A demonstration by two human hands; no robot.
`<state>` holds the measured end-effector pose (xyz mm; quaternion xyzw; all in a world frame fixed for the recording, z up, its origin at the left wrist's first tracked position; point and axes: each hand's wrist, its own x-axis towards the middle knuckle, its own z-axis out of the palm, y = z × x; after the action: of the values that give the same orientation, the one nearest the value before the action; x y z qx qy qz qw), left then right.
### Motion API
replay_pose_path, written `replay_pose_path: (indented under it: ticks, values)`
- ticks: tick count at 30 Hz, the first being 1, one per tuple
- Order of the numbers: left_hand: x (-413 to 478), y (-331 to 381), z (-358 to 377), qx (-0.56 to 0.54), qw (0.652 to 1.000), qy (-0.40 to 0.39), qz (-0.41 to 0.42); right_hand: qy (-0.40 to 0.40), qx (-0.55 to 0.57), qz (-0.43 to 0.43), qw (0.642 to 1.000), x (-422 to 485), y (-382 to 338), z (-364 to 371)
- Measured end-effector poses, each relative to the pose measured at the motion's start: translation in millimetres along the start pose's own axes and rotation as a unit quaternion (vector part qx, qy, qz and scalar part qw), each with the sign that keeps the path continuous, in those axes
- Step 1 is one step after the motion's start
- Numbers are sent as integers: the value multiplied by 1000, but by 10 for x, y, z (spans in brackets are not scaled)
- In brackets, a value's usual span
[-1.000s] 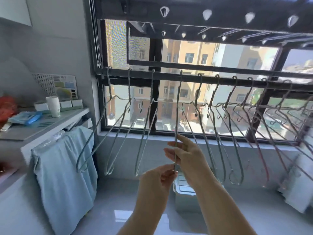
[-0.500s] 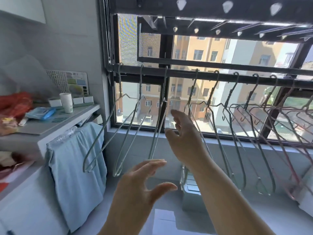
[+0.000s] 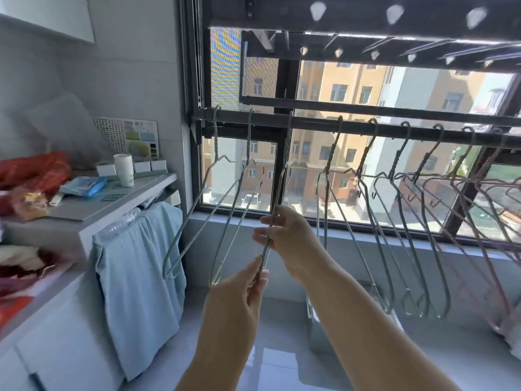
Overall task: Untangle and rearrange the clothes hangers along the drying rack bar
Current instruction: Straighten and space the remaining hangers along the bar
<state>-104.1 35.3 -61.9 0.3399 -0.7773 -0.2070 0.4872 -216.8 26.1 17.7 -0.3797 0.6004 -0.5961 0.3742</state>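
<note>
**Item held:** thin grey-green wire clothes hanger, centre of frame. Its hook sits over the dark metal drying rack bar, third from the bar's left end. The body is edge-on to me and slants down and a little left.

**Left hand**: lower centre. Thumb and fingertips are pressed together on the hanger's bottom end.

**Right hand**: just above the left. Thumb and fingers are pinching the same wire higher up.

**Change logged:**
- A second ago, both my hands were pinched on a hanger in much this way.
- Half a second ago, both were off everything with fingers spread, the left low and the right reaching up.
- Now both are pinching again.
- I read this as a release and a fresh grip. I cannot tell whether it is the same hanger or its neighbour.

**Neighbours, left:** two grey wire hangers, upper left of centre. They hang apart from each other and from the held one.

**Neighbours, right:** first a wider gap on the bar, then a crowded run of grey and pink wire hangers. Their shoulders overlap, and the wires cross towards the right edge.

**Bearing on the task:**
- The left end looks sorted and spaced, in my judgement.
- The held hanger is gripped at two points, so it can be squared or slid along the bar.
- The tangle on the right is not yet dealt with, so most of the work lies there.

**Also present:** pale blue cloth draped over the edge of the grey tabletop, left of frame.
</note>
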Motion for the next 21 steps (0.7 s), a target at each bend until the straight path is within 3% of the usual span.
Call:
replay_pose_path:
  ticks: [5, 14, 17, 21]
  values:
    - [20, 73, 74, 4, 1000, -15, 15, 10, 85, 11, 996, -46, -27, -100]
    - [7, 115, 169, -18, 999, -33, 30, 22, 109, 18, 994, -118, -52, -170]
    - [-35, 138, 96, -36, 998, -53, 18, 62, -14, 11, 998, -152, -63, -172]
    - [-58, 147, -135, 3, 995, 76, 71, 106, -198, -134, 965, -215, -117, -96]
